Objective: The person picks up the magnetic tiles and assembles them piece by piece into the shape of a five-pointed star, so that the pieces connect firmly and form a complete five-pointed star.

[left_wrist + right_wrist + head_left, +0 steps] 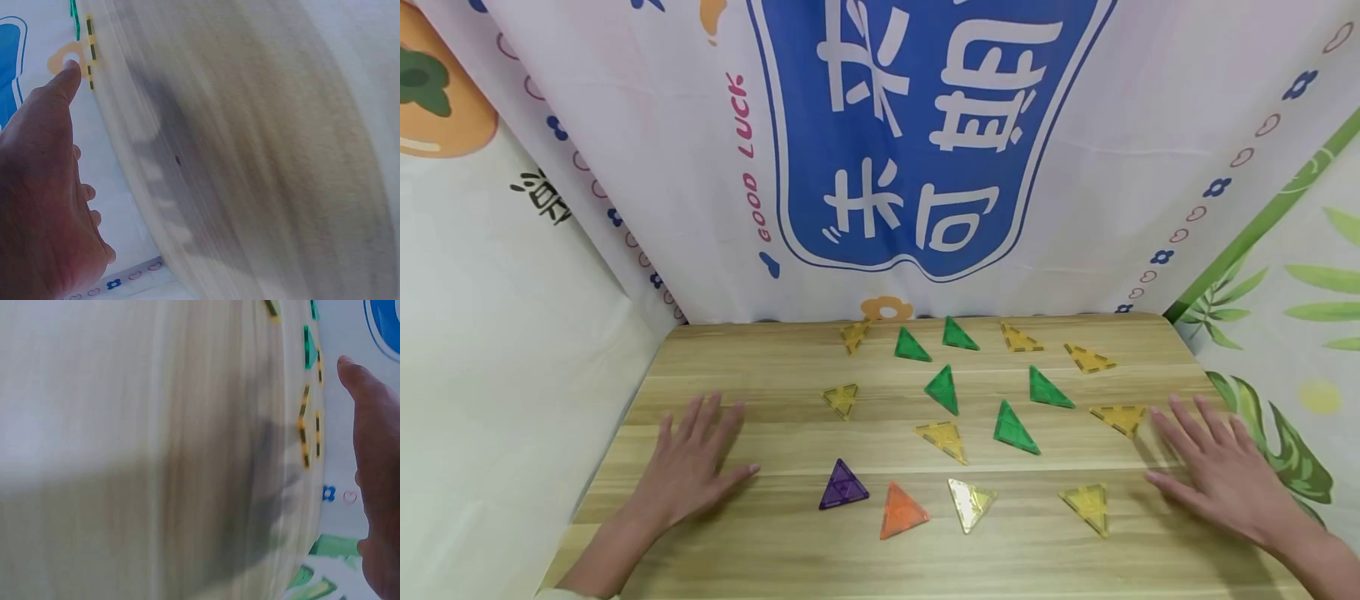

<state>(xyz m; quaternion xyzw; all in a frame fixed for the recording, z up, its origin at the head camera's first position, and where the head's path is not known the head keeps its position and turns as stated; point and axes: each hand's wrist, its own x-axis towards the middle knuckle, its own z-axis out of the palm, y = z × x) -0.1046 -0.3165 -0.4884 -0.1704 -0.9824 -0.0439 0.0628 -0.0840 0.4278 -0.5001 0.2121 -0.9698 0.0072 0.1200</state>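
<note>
While the left hand (694,461) and right hand (1217,471) hover, spread wide, holding nothing, see-through triangle tiles (843,488) lie near and far between them on the bench (760,558), maybe spaced out so each is easy to see.

The tiles (1013,432) gleam, glossy see-through plastic, the table (775,554) shows smooth wood grain, the cloth (685,108) looks matt!

Soft shadows (187,178), hazy wrist views
</note>
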